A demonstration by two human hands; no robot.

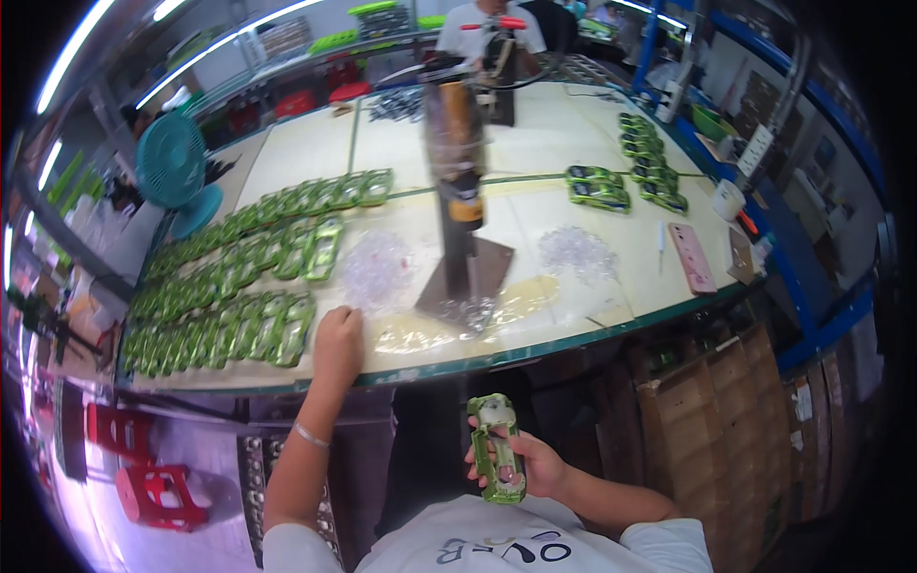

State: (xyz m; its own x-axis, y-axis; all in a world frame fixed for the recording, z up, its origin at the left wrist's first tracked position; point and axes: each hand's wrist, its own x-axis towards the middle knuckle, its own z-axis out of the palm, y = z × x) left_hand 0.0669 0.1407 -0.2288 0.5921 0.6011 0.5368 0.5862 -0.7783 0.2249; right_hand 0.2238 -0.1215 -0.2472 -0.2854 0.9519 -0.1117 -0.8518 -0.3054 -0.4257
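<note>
Left hand near table edge; right hand holds green shell clear

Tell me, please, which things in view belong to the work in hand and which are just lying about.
Likely in use: green car shell, held in the right hand; rows of similar shells; clear plastic pieces; upright machine.

Apparently incidental: pink phone; teal fan; red stools.

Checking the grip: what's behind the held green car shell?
Behind the green car shell, the right hand shows at both sides; the part directly behind is mostly covered.
</note>
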